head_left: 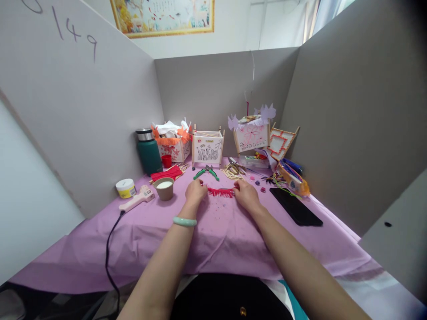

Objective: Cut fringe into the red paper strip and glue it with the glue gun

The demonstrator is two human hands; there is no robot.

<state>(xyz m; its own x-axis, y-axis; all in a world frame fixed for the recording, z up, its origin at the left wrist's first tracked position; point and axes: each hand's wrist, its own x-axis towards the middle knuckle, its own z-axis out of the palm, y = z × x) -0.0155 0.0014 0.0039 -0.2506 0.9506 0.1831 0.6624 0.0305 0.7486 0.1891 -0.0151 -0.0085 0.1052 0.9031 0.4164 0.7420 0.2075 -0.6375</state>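
Observation:
A narrow strip of red fringe (220, 192) stretches across the middle of the purple-covered table (216, 240), between my two hands. My left hand (196, 191), its wrist in a pale green bangle, pinches the strip's left end. At the other end, my right hand (246, 194) has its fingers closed on the fringe. A thin dark line runs along the fringe's top edge near the right fingers; I cannot make out what it is. Just beyond the left hand lie green-handled pliers (207, 172). Tiny red bits dot the cloth below the fringe.
Left stand a green bottle (148, 153), a cup with white contents (164, 189), a pink corded glue gun (137, 198) and a white jar (126, 188). Decorated paper lanterns (208, 149) line the back. A black phone (295, 206) lies right. Grey partitions (227, 89) enclose the table.

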